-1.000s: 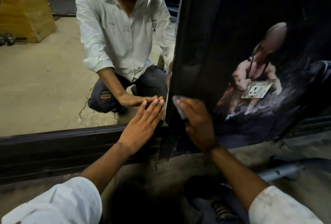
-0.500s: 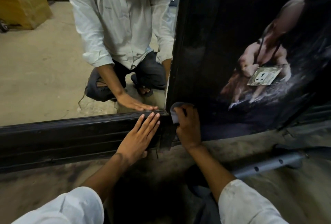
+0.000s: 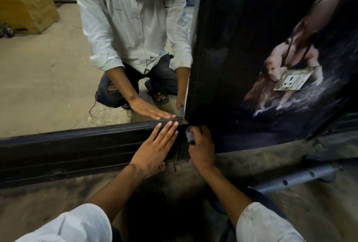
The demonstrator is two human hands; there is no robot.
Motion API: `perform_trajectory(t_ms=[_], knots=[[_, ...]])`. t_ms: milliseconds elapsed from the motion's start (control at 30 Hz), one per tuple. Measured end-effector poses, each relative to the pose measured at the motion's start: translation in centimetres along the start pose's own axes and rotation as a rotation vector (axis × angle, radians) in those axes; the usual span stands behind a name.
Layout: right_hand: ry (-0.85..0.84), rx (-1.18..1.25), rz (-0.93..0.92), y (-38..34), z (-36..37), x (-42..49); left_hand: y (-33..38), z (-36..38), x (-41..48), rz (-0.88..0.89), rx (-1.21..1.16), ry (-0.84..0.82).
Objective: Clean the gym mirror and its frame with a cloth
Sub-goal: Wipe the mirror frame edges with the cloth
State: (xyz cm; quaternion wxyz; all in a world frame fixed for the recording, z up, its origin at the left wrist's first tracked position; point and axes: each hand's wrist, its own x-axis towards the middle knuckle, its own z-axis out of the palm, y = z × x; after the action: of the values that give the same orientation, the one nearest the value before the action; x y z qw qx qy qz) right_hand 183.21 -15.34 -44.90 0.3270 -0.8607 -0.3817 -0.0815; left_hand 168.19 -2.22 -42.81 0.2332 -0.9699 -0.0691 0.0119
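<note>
The gym mirror [image 3: 48, 79] fills the upper left and reflects a crouching person in a white shirt. Its dark frame [image 3: 77, 148] runs along the bottom and rises as a vertical strip at the mirror's right edge. My left hand [image 3: 155, 145] lies flat on the bottom frame, fingers spread, fingertips at the frame's top lip. My right hand [image 3: 201, 147] is closed around a small grey cloth [image 3: 189, 135] and presses it against the frame's lower right corner. Most of the cloth is hidden inside the fist.
A dark poster wall [image 3: 271, 48] with a white wall socket [image 3: 292, 83] stands right of the mirror. A grey metal tube with holes [image 3: 296, 179] lies on the dusty concrete floor at right. A wooden box [image 3: 25, 3] shows in the reflection.
My right hand has slid the cloth down the vertical frame strip to the bottom corner. My left hand has dropped from the mirror glass onto the bottom frame. The view has tilted down.
</note>
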Motion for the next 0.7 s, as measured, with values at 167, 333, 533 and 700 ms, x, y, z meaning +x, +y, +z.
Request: perform_trajectory(t_ms=[167, 333, 533, 700], knots=[[-0.276, 0.358, 0.136, -1.0, -0.9, 0.6, -1.6, -0.4, 0.3, 0.052, -0.659, 0.17], [-0.295, 0.836, 0.645, -5.7, -5.3, 0.1, -2.4, -5.4, -0.8, -0.244, -1.442, 0.14], [-0.42, 0.936, 0.61, -12.3, -15.9, 3.8, -7.1, -14.4, -1.0, -0.479, -1.828, 0.145], [-0.622, 0.924, 0.536, -19.2, -26.4, 9.4, -14.2, -25.9, -1.4, -0.519, -1.869, 0.189]])
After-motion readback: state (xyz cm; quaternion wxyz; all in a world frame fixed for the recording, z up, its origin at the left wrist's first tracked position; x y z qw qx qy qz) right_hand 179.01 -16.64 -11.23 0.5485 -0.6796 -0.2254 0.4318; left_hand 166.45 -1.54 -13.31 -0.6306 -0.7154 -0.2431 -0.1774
